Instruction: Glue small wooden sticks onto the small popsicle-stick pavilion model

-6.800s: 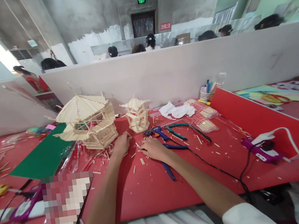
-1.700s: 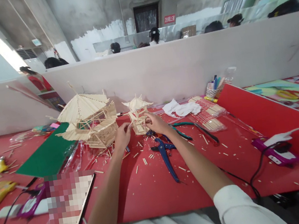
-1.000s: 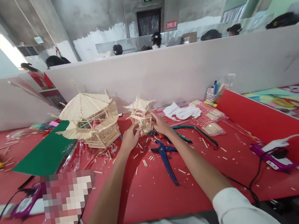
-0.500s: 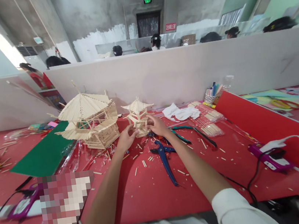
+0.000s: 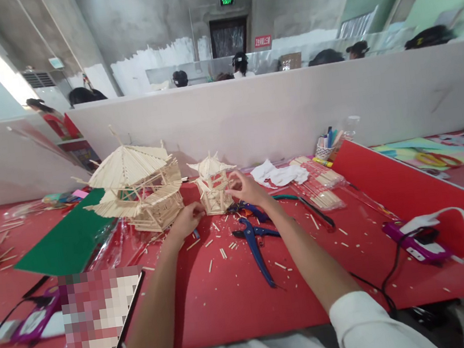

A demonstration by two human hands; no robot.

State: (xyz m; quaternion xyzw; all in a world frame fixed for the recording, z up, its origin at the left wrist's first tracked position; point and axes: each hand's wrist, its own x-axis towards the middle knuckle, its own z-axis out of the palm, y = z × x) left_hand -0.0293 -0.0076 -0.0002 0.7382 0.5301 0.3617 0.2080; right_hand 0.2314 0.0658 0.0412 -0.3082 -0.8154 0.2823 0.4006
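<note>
On the red desk (image 5: 232,300), the small stick pavilion (image 5: 213,185) stood between both hands: left hand (image 5: 186,219) loosely curled beside its base, right hand (image 5: 248,188) with fingers spread, gripping nothing.

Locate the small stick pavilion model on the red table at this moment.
The small pavilion model stands mid-table near the white partition, just right of the large stick house, between the left hand and right hand.

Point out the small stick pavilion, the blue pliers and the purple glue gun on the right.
small stick pavilion (image 5: 213,191), head view, on its latticed body under the roof.
blue pliers (image 5: 256,251), head view, on the long handle.
purple glue gun (image 5: 414,239), head view, on its body beside the white cord.
</note>
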